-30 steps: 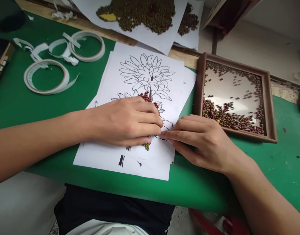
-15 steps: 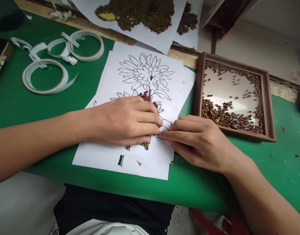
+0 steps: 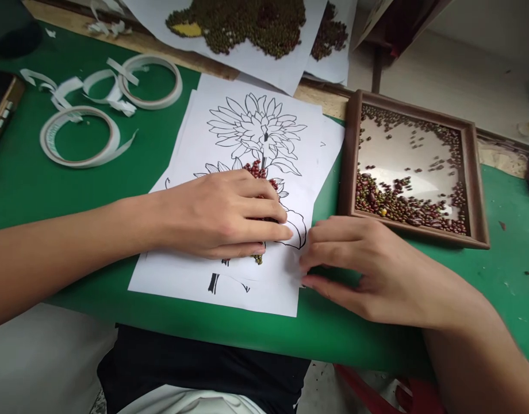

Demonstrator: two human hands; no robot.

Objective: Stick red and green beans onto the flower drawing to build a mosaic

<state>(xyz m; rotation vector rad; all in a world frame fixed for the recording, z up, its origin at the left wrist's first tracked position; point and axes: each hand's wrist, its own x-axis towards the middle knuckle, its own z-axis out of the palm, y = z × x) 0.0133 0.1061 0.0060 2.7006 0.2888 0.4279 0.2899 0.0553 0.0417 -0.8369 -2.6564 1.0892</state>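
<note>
My left hand [image 3: 223, 215] lies flat, fingers stretched out, across a white sheet of paper [image 3: 178, 273] with a black line drawing of a flower [image 3: 258, 126]. Red beans [image 3: 256, 168] show beyond its knuckles, and a few green beans [image 3: 258, 260] peek out below the little finger side; the rest of that patch is hidden. At the sheet's right edge, my right hand [image 3: 355, 264] hovers with bent fingers and the thumb slightly apart from them. I see nothing held between them. A tiny dark speck lies by the thumb tip, too small to name.
A brown wooden frame tray [image 3: 480, 190] of mixed beans [image 3: 389, 201] sits at right. White tape rolls [image 3: 113, 135] and curled tape scraps lie on the green table [image 3: 161, 322] at left. Bean-covered pictures [image 3: 247, 29] rest at the back.
My right hand has drawn back to the right and down from my left fingertips, toward the paper's edge, its thumb and fingers parting. My left hand stays on the paper, one finger straighter.
</note>
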